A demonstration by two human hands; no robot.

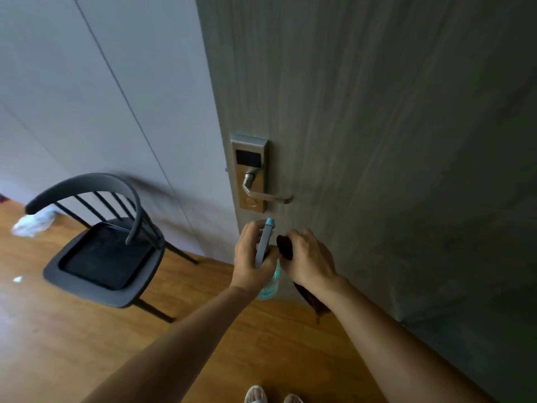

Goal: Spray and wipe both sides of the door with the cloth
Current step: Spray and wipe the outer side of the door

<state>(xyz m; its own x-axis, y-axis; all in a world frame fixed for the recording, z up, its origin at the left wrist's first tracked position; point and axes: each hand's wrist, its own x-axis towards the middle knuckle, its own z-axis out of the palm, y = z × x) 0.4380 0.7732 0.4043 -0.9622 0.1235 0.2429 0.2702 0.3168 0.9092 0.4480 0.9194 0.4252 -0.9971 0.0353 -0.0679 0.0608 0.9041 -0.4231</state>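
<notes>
The left hand (pixel 250 251) is curling its grip round the spray bottle (pixel 265 245), nozzle aimed at the door (pixel 377 141) below the handle (pixel 267 196), while the right hand (pixel 308 257) is bunching the dark cloth (pixel 286 248), ready for wiping.

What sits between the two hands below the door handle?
In the head view, the spray bottle, gripped by the left hand, stands between it and the right hand, which grips the dark cloth.

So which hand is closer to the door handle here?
Left, narrowly. The left hand, gripping the spray bottle, sits just below the lock plate under the door handle. The right hand, holding the dark cloth, is lower and further right.
</notes>
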